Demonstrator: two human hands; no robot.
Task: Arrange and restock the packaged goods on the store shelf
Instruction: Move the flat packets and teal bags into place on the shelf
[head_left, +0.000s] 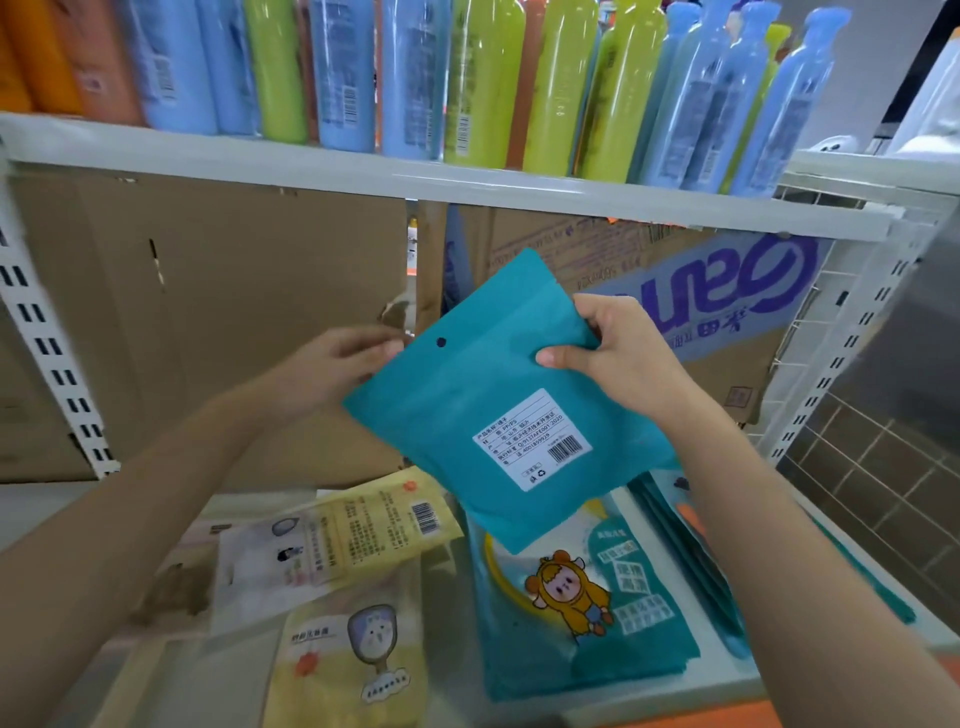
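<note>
1. My right hand (618, 358) has the teal pouch (498, 410) pinched at its upper right edge, thumb across the face turned to me and the other fingers (589, 312) curled behind it. That lifts it clear of the shelf, so I can turn it freely before setting it down.

2. My left hand (337, 364) is at the pouch's upper left edge, fingers loosely bent. The pouch hides the fingertips, so I cannot tell whether they grip the edge or only steady it.

3. The pouch hangs in the air over the lower shelf (31, 504), above the stack of teal pouches (582, 613) lying flat toward the shelf's right end.

4. Its back faces me: the white barcode label (532, 439) shows, not the cartoon print seen on the top pouch of the stack. I judge it needs flipping to match.

5. Its long axis runs diagonally. The sealed top with the hang hole (441, 342) points up and away toward the cardboard box (701, 291) at the back of the shelf, and the bottom edge points down toward me.

6. The yellow pouches (358, 525) lie loosely fanned left of the teal stack, kept apart by colour, so I judge this one belongs on the right.
</note>
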